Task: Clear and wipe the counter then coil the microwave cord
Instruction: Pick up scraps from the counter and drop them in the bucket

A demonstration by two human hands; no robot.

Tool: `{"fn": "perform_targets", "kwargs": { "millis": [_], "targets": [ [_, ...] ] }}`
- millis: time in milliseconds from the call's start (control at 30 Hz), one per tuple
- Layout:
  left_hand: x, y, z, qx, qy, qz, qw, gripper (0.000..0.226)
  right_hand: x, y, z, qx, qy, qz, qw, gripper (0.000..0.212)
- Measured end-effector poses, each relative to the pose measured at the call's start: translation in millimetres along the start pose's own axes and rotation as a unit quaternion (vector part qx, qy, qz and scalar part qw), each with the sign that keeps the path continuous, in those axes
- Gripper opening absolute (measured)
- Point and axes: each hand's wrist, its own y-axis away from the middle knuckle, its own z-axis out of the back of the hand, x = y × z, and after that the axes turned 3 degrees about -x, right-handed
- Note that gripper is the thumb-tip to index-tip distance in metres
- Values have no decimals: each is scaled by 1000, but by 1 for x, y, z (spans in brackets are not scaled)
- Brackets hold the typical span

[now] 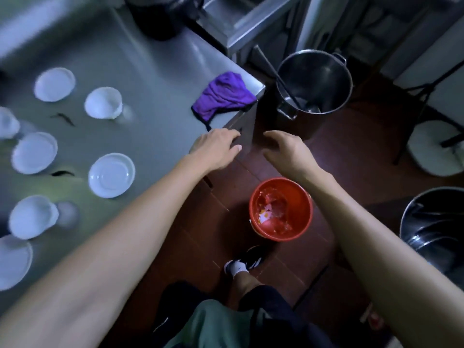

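The purple cloth [223,96] lay on the counter's [150,71] far corner, just beyond both empty, loosely spread hands, left [216,146] and right [286,151], held apart.

Both bare arms reach forward, palms down. The left hand [216,146] has loosely extended fingers [234,146] and grips nothing. The right hand [286,149] hovers beside it, slightly apart, its fingers gently curved and empty.

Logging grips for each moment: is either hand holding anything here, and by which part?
Nothing is held. The left hand and right hand are open and empty, near the purple cloth.
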Motion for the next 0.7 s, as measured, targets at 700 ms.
{"fn": "perform_targets", "kwargs": {
  "millis": [700],
  "targets": [
    [235,343,35,-177,80,192,962,45,316,114,-127,63,14,221,973,45]
  ]
}}
